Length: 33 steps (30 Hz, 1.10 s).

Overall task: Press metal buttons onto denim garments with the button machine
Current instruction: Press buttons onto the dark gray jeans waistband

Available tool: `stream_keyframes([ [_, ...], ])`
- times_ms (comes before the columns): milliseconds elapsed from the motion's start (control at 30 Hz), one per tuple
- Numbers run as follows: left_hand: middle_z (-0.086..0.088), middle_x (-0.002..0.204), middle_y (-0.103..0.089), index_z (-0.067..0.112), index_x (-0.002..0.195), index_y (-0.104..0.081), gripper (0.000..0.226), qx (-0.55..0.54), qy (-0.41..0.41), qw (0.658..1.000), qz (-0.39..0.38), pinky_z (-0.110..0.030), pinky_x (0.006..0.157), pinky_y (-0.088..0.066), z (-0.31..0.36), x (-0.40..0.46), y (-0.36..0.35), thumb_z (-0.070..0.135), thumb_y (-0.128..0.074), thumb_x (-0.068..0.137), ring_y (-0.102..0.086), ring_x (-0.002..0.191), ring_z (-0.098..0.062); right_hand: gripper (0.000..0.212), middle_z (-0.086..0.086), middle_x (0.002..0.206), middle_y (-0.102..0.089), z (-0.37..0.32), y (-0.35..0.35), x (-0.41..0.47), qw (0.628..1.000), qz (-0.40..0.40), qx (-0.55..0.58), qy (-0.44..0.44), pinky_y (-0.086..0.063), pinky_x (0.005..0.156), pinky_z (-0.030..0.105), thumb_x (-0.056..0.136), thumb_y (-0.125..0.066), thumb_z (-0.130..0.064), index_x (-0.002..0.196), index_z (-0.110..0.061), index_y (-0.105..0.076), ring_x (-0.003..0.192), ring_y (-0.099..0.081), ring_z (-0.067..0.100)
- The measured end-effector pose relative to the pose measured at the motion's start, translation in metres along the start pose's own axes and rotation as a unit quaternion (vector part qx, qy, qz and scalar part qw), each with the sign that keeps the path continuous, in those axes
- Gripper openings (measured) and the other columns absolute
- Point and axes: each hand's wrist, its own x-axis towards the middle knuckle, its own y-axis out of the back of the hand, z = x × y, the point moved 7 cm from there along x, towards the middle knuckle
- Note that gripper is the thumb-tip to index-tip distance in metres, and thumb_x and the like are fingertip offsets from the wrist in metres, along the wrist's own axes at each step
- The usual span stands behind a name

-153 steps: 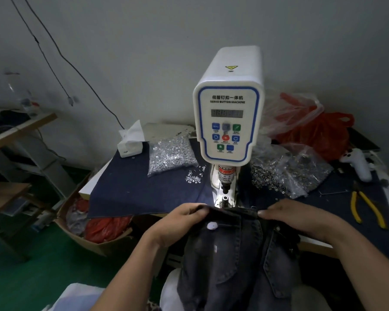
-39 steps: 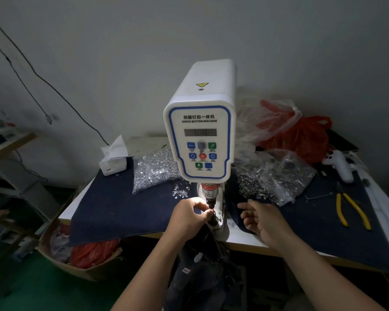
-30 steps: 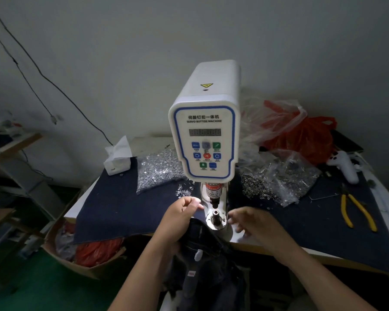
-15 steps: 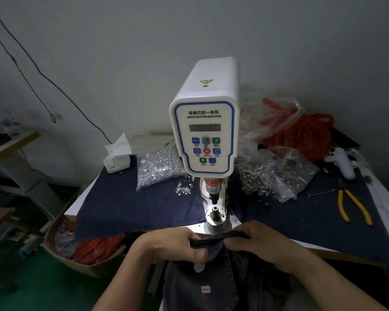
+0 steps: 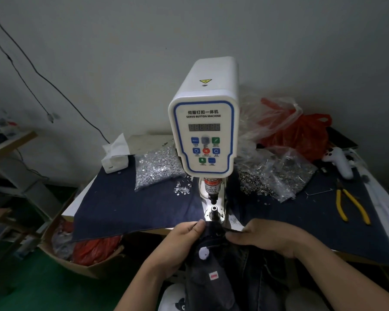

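Observation:
A white servo button machine (image 5: pixel 206 122) stands at the table's front edge, its lower die (image 5: pixel 214 209) bare under the punch. Just below the die, a dark grey denim garment (image 5: pixel 213 272) hangs off the table edge, with a pale round button (image 5: pixel 204 252) near its top. My left hand (image 5: pixel 184 234) pinches the garment's top edge on the left. My right hand (image 5: pixel 265 236) grips the same edge on the right. Both hands hold the fabric a little short of the die.
A bag of silver button parts (image 5: pixel 155 168) lies left of the machine, with loose ones (image 5: pixel 182 189) beside it. A bag of rings (image 5: pixel 276 176) lies to the right, then yellow-handled pliers (image 5: pixel 352 205). A tissue box (image 5: pixel 116 158) sits at the back left; a cardboard box (image 5: pixel 76 250) stands on the floor.
My left hand left the die, both hands dropped to the garment and took its top edge, and have now lifted that edge up towards the die.

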Motion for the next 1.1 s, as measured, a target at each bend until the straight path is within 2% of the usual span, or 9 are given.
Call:
stream_keyframes([
  [167,-0.02,0.117,-0.076,0.009,0.117,-0.077,0.039,-0.01,-0.008,1.0,-0.017,-0.041,0.093,-0.059,-0.001,0.005,0.006,0.043,-0.062,0.104,-0.073,0.107,-0.03,0.069,0.0,0.075,-0.072,-0.001,0.009,0.001,0.999,-0.032,0.013,-0.007,-0.048,0.07,0.021,0.076,-0.067,-0.077,0.078,-0.009,-0.077,0.066,-0.062,0.008],
  [300,-0.021,0.115,-0.076,0.008,0.115,-0.078,0.041,-0.075,0.005,0.997,0.006,-0.036,0.085,-0.059,0.002,0.014,0.014,0.042,-0.068,0.095,-0.074,0.102,-0.028,0.055,-0.015,0.051,-0.048,-0.009,0.023,0.007,0.991,-0.009,-0.132,0.013,-0.032,0.052,0.016,0.085,-0.063,-0.073,0.053,-0.028,-0.062,0.048,-0.042,-0.001],
  [400,-0.024,0.12,-0.074,0.008,0.119,-0.078,0.044,-0.155,0.022,0.987,0.029,-0.043,0.095,-0.059,-0.001,0.023,0.019,0.043,-0.068,0.094,-0.073,0.11,-0.034,0.032,-0.009,0.073,-0.064,-0.017,0.026,0.016,0.996,0.007,0.013,0.091,-0.041,0.066,0.018,0.09,-0.074,-0.048,0.074,-0.02,-0.072,0.069,-0.058,0.003],
  [500,-0.026,0.111,-0.075,0.022,0.118,-0.079,0.038,-0.059,0.003,0.995,0.081,-0.051,0.1,-0.055,0.003,0.032,0.028,0.05,-0.061,0.1,-0.068,0.099,-0.029,0.017,0.006,0.085,-0.075,-0.015,0.023,0.026,0.984,0.018,0.149,0.097,-0.053,0.071,0.024,0.092,-0.076,-0.025,0.078,-0.016,-0.076,0.078,-0.071,0.015],
  [567,-0.012,0.076,-0.066,0.029,0.102,-0.082,0.035,0.015,-0.008,0.992,0.123,-0.03,0.076,-0.055,0.006,0.037,0.035,0.054,-0.058,0.098,-0.056,0.073,-0.013,0.021,0.005,0.079,-0.074,-0.014,0.024,0.032,0.979,0.026,0.176,0.097,-0.053,0.062,0.022,0.092,-0.074,-0.024,0.072,-0.022,-0.075,0.071,-0.07,0.014],
  [633,0.006,0.06,-0.047,0.029,0.076,-0.073,0.038,0.056,-0.01,0.987,0.153,-0.018,0.058,-0.039,0.006,0.042,0.039,0.053,-0.056,0.099,-0.042,0.058,-0.007,0.025,0.003,0.074,-0.07,-0.013,0.026,0.039,0.976,0.053,0.188,0.093,-0.05,0.058,0.021,0.091,-0.075,-0.026,0.067,-0.023,-0.071,0.065,-0.066,0.012],
  [733,0.012,0.058,-0.04,0.028,0.061,-0.054,0.046,0.064,-0.034,0.983,0.169,-0.015,0.05,-0.034,0.011,0.055,0.04,0.042,-0.056,0.105,-0.038,0.054,-0.005,0.027,0.008,0.076,-0.071,-0.011,0.032,0.047,0.964,0.071,0.243,0.083,-0.05,0.062,0.024,0.091,-0.074,-0.024,0.064,-0.022,-0.071,0.066,-0.067,0.016],
  [833,0.009,0.055,-0.043,0.023,0.071,-0.041,0.042,0.108,-0.058,0.977,0.176,-0.018,0.05,-0.033,0.016,0.066,0.038,0.039,-0.056,0.106,-0.04,0.053,-0.007,0.018,0.021,0.097,-0.077,-0.006,0.038,0.053,0.958,0.077,0.273,0.053,-0.058,0.079,0.036,0.089,-0.075,-0.025,0.088,-0.008,-0.08,0.087,-0.075,0.035],
  [1100,0.008,0.051,-0.048,0.021,0.066,-0.037,0.046,0.183,-0.066,0.958,0.212,-0.016,0.049,-0.036,0.006,0.074,0.042,0.034,-0.057,0.106,-0.048,0.047,-0.004,0.023,0.011,0.088,-0.079,0.007,0.034,0.064,0.968,0.128,0.214,0.039,-0.054,0.066,0.023,0.086,-0.073,-0.04,0.074,-0.022,-0.078,0.076,-0.074,0.017],
])
